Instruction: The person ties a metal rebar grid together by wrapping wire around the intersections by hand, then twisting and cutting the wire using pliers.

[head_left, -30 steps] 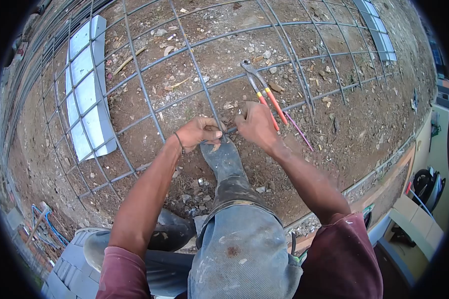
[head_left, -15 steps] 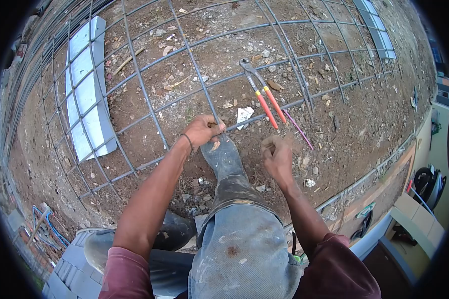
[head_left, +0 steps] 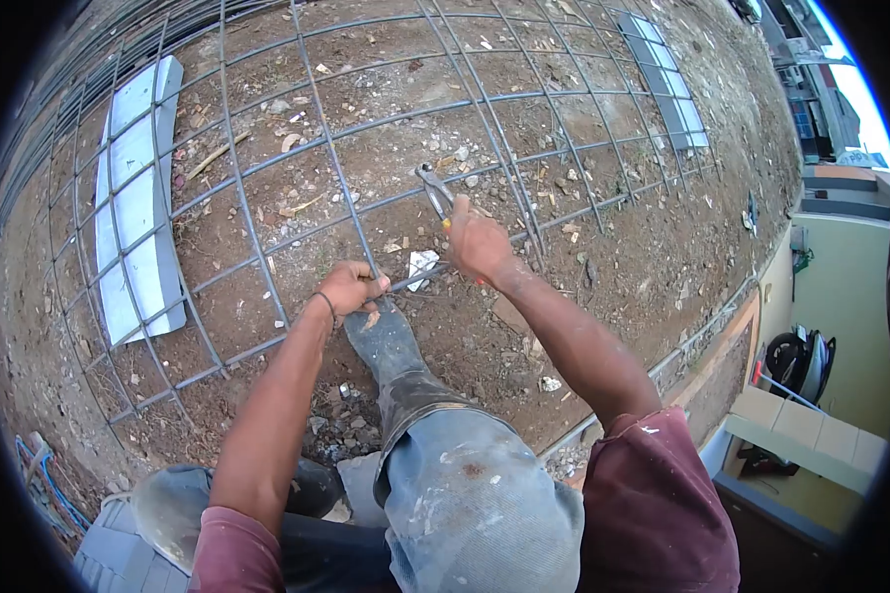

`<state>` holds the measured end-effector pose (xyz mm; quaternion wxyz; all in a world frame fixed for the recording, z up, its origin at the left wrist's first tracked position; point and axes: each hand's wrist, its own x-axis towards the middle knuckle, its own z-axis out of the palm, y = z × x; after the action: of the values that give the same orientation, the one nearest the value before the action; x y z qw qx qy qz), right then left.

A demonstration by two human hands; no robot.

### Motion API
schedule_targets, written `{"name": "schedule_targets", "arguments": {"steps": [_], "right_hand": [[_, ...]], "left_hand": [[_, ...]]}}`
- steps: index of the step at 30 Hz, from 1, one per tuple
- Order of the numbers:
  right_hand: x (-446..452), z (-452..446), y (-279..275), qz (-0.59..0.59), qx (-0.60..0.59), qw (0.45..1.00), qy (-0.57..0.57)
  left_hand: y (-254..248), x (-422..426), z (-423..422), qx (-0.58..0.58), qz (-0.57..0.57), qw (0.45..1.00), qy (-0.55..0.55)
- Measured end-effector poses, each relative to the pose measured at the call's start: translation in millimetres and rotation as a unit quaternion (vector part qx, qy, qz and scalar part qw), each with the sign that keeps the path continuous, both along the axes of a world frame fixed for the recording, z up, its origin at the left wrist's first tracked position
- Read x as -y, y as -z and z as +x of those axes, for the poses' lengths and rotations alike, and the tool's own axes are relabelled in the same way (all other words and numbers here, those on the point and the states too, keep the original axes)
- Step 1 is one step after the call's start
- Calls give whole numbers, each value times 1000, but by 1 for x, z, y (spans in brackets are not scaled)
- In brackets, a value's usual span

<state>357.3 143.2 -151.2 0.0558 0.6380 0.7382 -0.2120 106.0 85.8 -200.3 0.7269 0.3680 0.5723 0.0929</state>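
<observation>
My left hand (head_left: 349, 289) is closed at a crossing of the rebar grid (head_left: 328, 138), just above the toe of the rubber boot (head_left: 386, 341); its fingertips pinch the bar there. My right hand (head_left: 479, 243) is wrapped round the handles of the pliers (head_left: 435, 188), which lie over the grid. The metal jaws point up and left, and most of the red and yellow handles is hidden under the fingers. Between my hands, a white fragment (head_left: 422, 268) rests on the soil beside the bar.
Under the grid lie a long pale panel (head_left: 133, 208) at left and another panel (head_left: 665, 84) at upper right. Loose bars (head_left: 44, 74) are bundled at upper left. Grey blocks (head_left: 119, 553) sit at lower left. A ledge (head_left: 811, 435) runs along the right.
My right hand has moved up from the bare soil and taken hold of the pliers. My left hand has stayed at the bar crossing. The camera view has shifted to the right.
</observation>
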Motion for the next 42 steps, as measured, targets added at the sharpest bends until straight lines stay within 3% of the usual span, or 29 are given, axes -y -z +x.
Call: {"name": "schedule_targets", "arguments": {"steps": [4, 6, 8, 10, 12, 13, 15, 16, 18, 19, 22, 24, 25, 28, 30, 34, 42], "right_hand": [[-14, 19, -30, -58, -6, 998, 20], [-20, 10, -77, -69, 46, 997, 2], [-19, 0, -124, -55, 56, 996, -53], [-4, -16, -167, 54, 52, 976, -206], [12, -51, -207, 29, 75, 951, -297], [21, -62, -206, 23, 80, 949, -305], [42, -85, -203, -146, 112, 934, -307], [51, -95, -192, -152, 117, 930, -315], [71, -104, -155, -212, 237, 906, -278], [76, -104, -149, -218, 243, 902, -284], [99, -96, -141, -189, 282, 922, -187], [114, -87, -137, -106, 226, 965, -84], [113, -92, -139, -148, 224, 962, -44], [126, -86, -115, -78, 272, 958, -54], [130, -90, -108, -116, 255, 960, -14], [135, -83, -88, -53, 293, 954, -17], [125, -78, -85, -28, 385, 915, -116]], "left_hand": [[6, -6, -3, 20, -20, 999, 21], [2, -9, -5, 20, -36, 999, 15], [10, -11, -7, 37, -58, 997, 25], [22, -11, -6, 62, -76, 995, 23], [23, -12, -9, 68, -53, 995, 52], [14, -16, -15, 76, -57, 995, 44], [0, -16, -23, 85, -57, 992, 68], [7, -14, -20, 93, -61, 992, 59], [18, -11, -15, 106, -55, 992, 30], [-2, -14, -23, 83, -57, 994, 37], [14, -13, -15, 98, -50, 993, 39], [21, -14, -11, 100, -45, 993, 46], [24, -15, -10, 99, -42, 993, 53], [23, -14, -10, 102, -48, 992, 49], [20, -13, -10, 101, -45, 993, 52], [16, -14, -12, 92, -33, 994, 50], [22, -12, -9, 91, -27, 995, 39]]}}
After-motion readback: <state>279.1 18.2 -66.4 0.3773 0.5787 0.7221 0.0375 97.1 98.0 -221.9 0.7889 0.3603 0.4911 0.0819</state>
